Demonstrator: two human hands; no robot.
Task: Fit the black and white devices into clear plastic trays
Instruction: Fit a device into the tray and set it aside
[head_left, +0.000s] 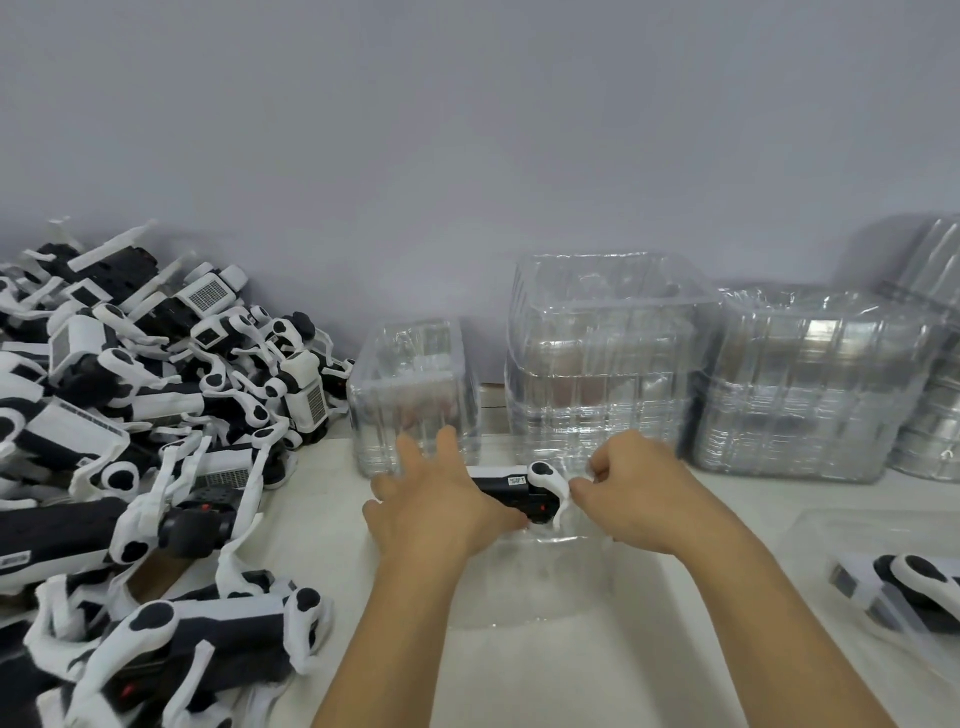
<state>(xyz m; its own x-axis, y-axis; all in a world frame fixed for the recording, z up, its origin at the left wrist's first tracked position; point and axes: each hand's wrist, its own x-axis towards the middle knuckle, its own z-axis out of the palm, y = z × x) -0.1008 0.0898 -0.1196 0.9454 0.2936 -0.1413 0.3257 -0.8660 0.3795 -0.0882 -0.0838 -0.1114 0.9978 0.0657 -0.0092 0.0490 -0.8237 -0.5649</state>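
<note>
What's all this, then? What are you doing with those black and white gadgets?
A person is packing devices into clear trays. Both hands are on one device over a tray on the table: the left hand lies spread across it, and the right hand pinches its white end. A big pile of unpacked devices waits at left, stacks of empty trays stand behind, and a packed tray sits at right.

Both forearms reaching forward, left hand (436, 501) lying palm down with fingers spreading, right hand (631, 496) curling, fingertips pinching

Black-white device (522, 491) flat in clear tray (545, 582)
</note>
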